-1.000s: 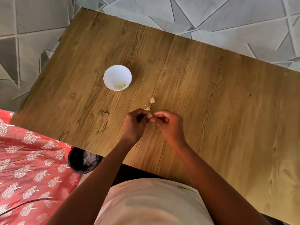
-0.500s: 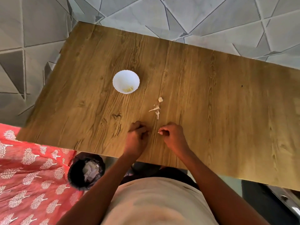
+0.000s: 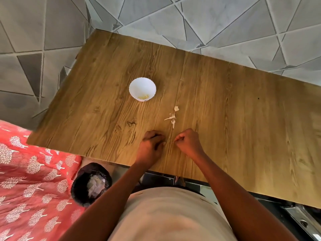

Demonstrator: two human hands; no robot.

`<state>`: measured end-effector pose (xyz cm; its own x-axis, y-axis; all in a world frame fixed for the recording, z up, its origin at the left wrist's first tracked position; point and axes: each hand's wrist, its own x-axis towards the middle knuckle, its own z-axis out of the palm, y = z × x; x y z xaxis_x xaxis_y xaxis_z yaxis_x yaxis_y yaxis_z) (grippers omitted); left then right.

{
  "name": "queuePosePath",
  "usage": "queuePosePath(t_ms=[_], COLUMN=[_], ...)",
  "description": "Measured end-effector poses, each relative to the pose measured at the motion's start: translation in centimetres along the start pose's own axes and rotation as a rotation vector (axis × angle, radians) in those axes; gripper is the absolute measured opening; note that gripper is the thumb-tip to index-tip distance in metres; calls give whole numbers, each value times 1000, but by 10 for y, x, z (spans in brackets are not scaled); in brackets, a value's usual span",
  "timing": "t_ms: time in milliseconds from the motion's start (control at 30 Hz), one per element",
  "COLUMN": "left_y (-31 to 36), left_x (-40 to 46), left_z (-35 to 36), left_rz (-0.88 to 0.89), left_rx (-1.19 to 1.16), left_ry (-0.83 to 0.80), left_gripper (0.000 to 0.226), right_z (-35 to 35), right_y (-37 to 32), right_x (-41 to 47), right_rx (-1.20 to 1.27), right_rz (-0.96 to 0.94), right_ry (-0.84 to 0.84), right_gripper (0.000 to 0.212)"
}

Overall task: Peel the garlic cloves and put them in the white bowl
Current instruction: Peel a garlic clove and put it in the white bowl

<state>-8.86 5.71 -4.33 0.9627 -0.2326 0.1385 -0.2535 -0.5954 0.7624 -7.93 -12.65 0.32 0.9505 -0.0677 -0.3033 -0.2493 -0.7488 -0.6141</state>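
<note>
A white bowl point(image 3: 142, 88) stands on the wooden table point(image 3: 243, 127), with a few pale peeled garlic pieces point(image 3: 143, 97) at its bottom. Closer to me lie scraps of garlic skin point(image 3: 171, 118) and a small pale bit point(image 3: 176, 108). My left hand point(image 3: 152, 145) rests on the table with its fingers curled round a garlic clove that is almost wholly hidden. A short gap to its right, my right hand point(image 3: 188, 142) is fisted and pinches a thin sliver of skin at its fingertips.
A black bin point(image 3: 92, 184) holding crumpled paper stands on the floor below the table's near left edge. Red patterned cloth point(image 3: 31, 171) lies at the left. Grey tiled floor surrounds the table.
My hands, which met over the clove a second ago, have drawn apart and sit closer to the table's near edge. The view has pulled back, showing the skin scraps.
</note>
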Motion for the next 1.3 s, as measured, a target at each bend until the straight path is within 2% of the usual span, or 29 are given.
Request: queuePosePath(t_ms=[133, 300, 400, 600, 767, 900, 1000, 1133, 1200, 1300], left_y=[9, 24, 34, 44, 54, 65, 68, 69, 69, 70], left_x=[0, 9, 16, 31, 44, 52, 61, 73, 73, 67], left_z=[1, 5, 7, 5, 4, -3, -8, -14, -15, -13], left_rz=[-30, -22, -85, -293, -484, -614, -776, -944, -974, -880], left_rx=[23, -93, -143, -307, -491, -593, -662, -698, -730, -770], left_ry=[39, 26, 38, 30, 22, -12, -89, -204, -216, -151], left_gripper=[26, 22, 16, 7, 22, 21, 16, 23, 26, 24], right_z=[-3, -4, -6, -9, -12, -14, -17, -20, -20, -17], right_y=[-1, 7, 8, 5, 5, 11, 12, 13, 16, 12], right_x=[3, 0, 1, 4, 5, 9, 10, 13, 17, 16], right_rx=[44, 314, 422, 509, 354, 62, -128, -226, -205, 113], right_rz=[3, 64, 101, 51, -145, -508, -674, -866, -857, -598], right_ry=[-68, -68, -86, -35, 80, 221, 297, 301, 271, 230], right_gripper=[10, 15, 16, 16, 6, 17, 24, 19, 17, 11])
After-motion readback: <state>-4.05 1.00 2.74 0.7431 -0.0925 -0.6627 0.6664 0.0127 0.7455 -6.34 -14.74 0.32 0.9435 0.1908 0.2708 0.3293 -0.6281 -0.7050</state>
